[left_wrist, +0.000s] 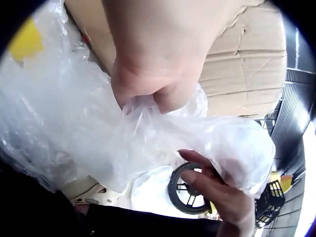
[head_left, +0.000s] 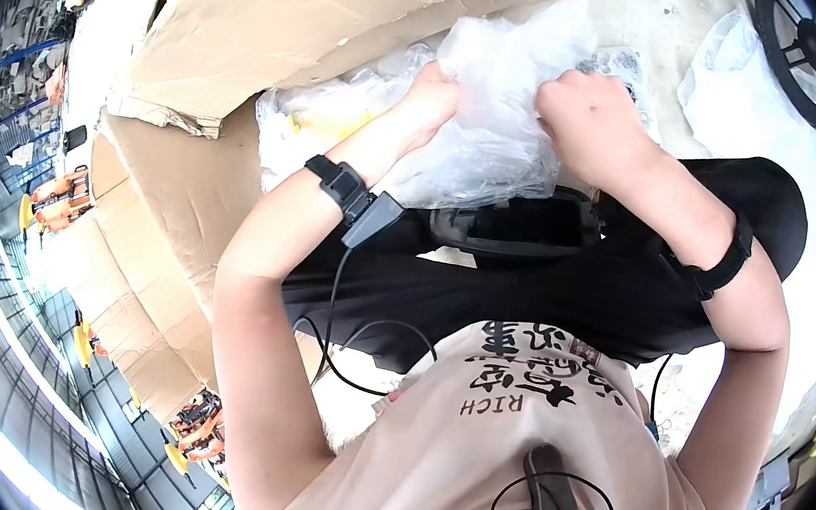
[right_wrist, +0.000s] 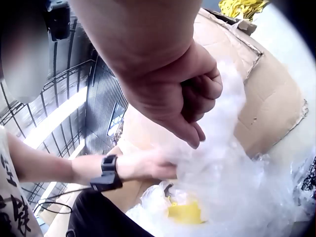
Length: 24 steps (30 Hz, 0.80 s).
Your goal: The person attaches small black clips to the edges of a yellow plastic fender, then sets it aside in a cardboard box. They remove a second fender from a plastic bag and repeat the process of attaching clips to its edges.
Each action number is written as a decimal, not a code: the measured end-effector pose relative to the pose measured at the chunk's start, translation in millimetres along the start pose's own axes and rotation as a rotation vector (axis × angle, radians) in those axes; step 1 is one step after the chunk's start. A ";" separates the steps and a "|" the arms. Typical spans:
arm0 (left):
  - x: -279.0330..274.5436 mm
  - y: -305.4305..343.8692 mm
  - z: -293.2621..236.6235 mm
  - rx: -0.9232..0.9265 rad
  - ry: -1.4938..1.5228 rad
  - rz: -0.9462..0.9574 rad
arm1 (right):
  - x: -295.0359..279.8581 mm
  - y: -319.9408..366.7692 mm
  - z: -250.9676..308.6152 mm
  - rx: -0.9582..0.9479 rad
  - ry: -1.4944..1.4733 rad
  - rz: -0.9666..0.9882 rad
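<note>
A clear, crinkled plastic bag (head_left: 507, 95) spreads between both hands, above the person's lap. My left hand (left_wrist: 153, 84) pinches a gathered fold of it, the plastic bunching under thumb and fingers; the head view shows this left hand (head_left: 430, 101) at the bag's left side. The right hand (head_left: 589, 120) is at the bag's right side. Its fingers (right_wrist: 202, 96) are curled, with thumb and fingertip right at the plastic; I cannot tell whether they grip it. Something yellow (right_wrist: 185, 212) shows among the plastic below the left hand.
A large cardboard box (head_left: 284, 19) stands in front and to the left. A black spoked wheel (head_left: 814, 49) lies at the upper right, beside more plastic. A dark-screened device (head_left: 532, 224) is at the lap. A cable (head_left: 335, 297) runs from the left wrist.
</note>
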State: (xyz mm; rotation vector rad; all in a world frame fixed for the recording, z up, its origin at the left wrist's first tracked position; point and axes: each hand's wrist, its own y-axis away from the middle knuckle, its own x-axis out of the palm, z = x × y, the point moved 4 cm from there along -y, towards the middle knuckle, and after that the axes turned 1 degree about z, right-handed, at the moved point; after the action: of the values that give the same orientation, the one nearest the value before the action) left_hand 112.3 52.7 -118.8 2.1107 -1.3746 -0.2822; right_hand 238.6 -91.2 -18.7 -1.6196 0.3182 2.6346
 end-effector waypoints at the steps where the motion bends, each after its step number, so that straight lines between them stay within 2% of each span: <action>1: -19.0 -16.2 20.3 -0.008 -0.332 -0.070 | -1.4 3.3 -7.2 -0.033 -0.059 -0.171; 2: -42.2 -34.2 44.8 -0.019 -0.665 -0.142 | -1.6 1.1 -9.7 -0.037 -0.064 -0.170; 4: -79.2 -59.4 81.6 0.271 -1.250 -0.440 | -7.6 -4.1 -13.7 0.011 -0.088 -0.186; 5: -82.4 -60.6 77.9 0.266 -1.256 -0.443 | -11.2 -2.5 -10.3 0.040 -0.085 -0.152; 7: -86.7 -63.6 66.1 0.340 -1.609 -0.580 | -5.8 -1.8 -8.9 0.013 -0.108 -0.132; 8: -92.2 -68.3 57.4 0.335 -1.613 -0.570 | -1.2 -0.2 -8.6 -0.007 -0.127 -0.103; 10: -108.6 -73.3 57.7 -0.034 -0.605 -0.060 | -0.5 2.5 -5.3 -0.022 -0.141 -0.088; 11: -116.6 -69.2 47.0 0.035 -0.696 -0.123 | -3.2 2.3 -4.9 -0.039 -0.141 -0.091; 14: -131.8 -34.2 6.6 0.052 -0.795 -0.150 | -6.2 2.4 -4.6 -0.030 -0.197 -0.093; 15: -149.6 -31.6 7.8 0.043 -0.798 -0.147 | -6.6 2.3 -3.3 -0.026 -0.207 -0.092; 17: -188.8 -31.2 25.4 -0.245 -0.803 -0.309 | -7.3 2.3 -1.1 -0.020 -0.198 -0.070; 19: -207.3 -29.7 79.6 -0.397 -0.977 -0.092 | -6.8 1.8 0.5 -0.010 -0.200 -0.054; 21: -196.3 -13.9 111.4 -0.259 -1.484 -0.094 | -6.0 1.1 1.3 -0.002 -0.198 -0.042; 22: -185.0 -6.6 114.1 -0.257 -1.488 -0.092 | -5.2 1.0 1.7 -0.009 -0.214 -0.051; 24: -175.3 -1.2 121.0 -0.453 -1.688 -0.088 | -3.7 0.5 0.0 -0.008 -0.223 -0.065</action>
State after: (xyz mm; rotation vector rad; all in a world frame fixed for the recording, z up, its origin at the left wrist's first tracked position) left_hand -22.1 164.1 -240.8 1.2599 -1.6134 -2.4819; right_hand 240.3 -91.4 -15.3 -1.2967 0.2425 2.7341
